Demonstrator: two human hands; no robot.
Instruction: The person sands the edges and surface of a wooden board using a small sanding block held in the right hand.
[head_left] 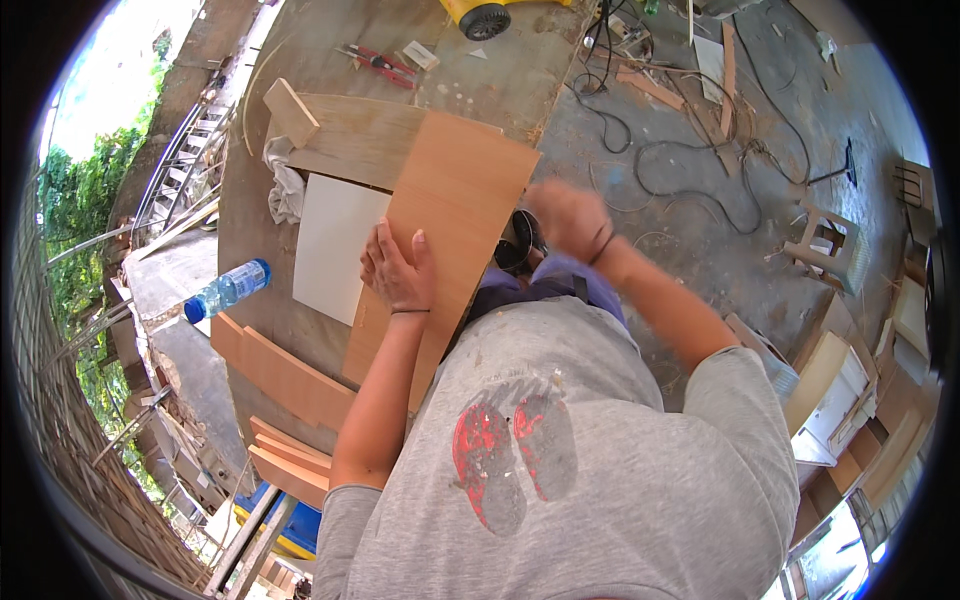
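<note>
The wood-grain panel (465, 190) is laid diagonally on the worktable (340, 40), directly beneath the left hand (400, 268), by which it is pressed near its left long edge. The palm is set down with the fingers extended; nothing is clenched in it. The right hand (570, 220) is held just beside the panel's right edge, blurred, its fingers seemingly curled; whether anything is grasped there cannot be told. The panel is long, flat and straight-edged, finished in smooth orange-brown with fine grain. The white panel (330, 245) and a paler wooden board (355, 140) are partly covered by it.
</note>
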